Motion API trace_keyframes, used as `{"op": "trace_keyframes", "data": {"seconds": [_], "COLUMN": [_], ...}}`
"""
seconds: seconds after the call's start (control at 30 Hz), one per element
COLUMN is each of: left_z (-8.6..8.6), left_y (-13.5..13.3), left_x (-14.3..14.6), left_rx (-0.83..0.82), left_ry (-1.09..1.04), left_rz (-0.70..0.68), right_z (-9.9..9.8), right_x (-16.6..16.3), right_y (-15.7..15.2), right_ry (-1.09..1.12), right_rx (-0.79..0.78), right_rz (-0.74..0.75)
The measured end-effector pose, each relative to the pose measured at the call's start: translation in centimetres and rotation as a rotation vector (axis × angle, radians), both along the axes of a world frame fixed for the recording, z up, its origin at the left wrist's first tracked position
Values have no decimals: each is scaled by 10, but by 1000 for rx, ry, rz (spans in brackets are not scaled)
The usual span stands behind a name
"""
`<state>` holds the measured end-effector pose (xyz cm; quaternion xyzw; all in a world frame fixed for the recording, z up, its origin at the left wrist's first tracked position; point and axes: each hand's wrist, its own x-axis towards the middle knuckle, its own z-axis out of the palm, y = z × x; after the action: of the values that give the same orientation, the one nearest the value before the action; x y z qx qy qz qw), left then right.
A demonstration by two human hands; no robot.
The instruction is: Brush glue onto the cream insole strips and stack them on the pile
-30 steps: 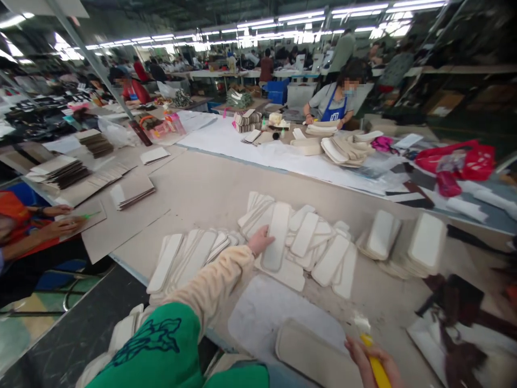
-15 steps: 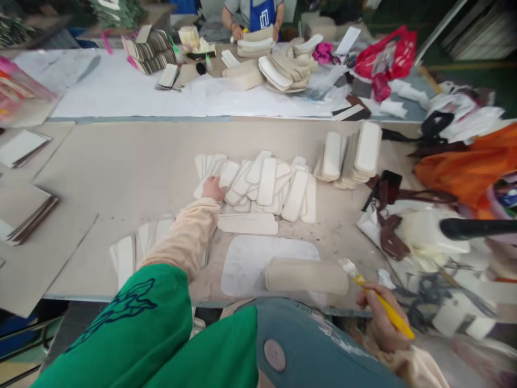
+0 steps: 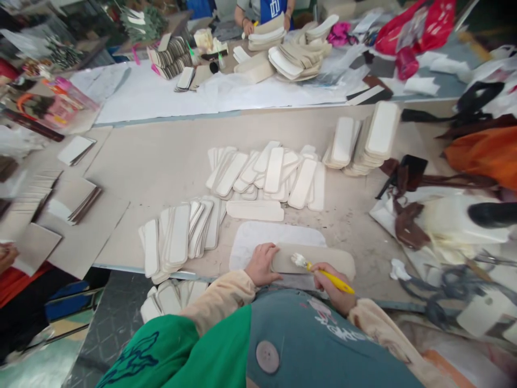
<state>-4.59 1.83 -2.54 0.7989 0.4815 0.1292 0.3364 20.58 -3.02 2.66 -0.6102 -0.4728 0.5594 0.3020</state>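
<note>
My right hand (image 3: 331, 286) grips a brush with a yellow handle (image 3: 337, 281). Its whitish bristle end (image 3: 299, 261) lies against the top of a beige rounded panel (image 3: 333, 261). At that panel's left end is my left hand (image 3: 262, 264), thumb and fingers spread across the end and holding it. Beneath the panel is a white rounded sheet (image 3: 246, 237). Just behind, a cream strip (image 3: 255, 210) lies crosswise, below an overlapping spread of white rounded pieces (image 3: 274, 170). More white pieces (image 3: 177, 231) fan out to my left.
Two stacks of rounded pieces (image 3: 382, 129) stand at the back right. A brown strap (image 3: 410, 221), a white container and grey cloth strips (image 3: 440, 293) crowd the right side. Square panels (image 3: 72, 196) lie at the left. Across the table, a person's hands (image 3: 247, 26) work beside curved stacks.
My left hand has come back from the white pieces to the beige panel's left end. My right hand has brought the brush leftward onto the panel. The view has shifted left.
</note>
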Motion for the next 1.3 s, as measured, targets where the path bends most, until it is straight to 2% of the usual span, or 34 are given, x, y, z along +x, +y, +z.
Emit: {"op": "trace_keyframes", "data": {"seconds": [0.1,0.23,0.37,0.57,0.87,1.0,1.1,1.2,1.3], "left_z": [-3,-7,-3,8,9,6,2,-1,0], "left_y": [0,-3,-5,-4,-4,-5,-6,-7,-8], "left_x": [1,3,6,10,11,10,9,7,8], "left_rx": [28,69,96,120,101,99,95,80,50], "left_ry": [10,15,46,117,193,178,132,76,49], "left_rz": [27,35,32,28,22,18,17,13,9], "right_z": [-3,-9,-18,-23,-15,-2,9,12,4], "right_x": [-8,-23,-33,-16,65,84,75,47,10], "right_y": [7,13,17,15,-4,-12,-15,-13,-6], "right_ry": [6,25,46,-31,-251,-450,-466,-256,-33], "right_rx": [5,40,34,13,17,62,89,85,6], "right_rz": [120,201,255,97,-270,-355,-340,-250,-58]}}
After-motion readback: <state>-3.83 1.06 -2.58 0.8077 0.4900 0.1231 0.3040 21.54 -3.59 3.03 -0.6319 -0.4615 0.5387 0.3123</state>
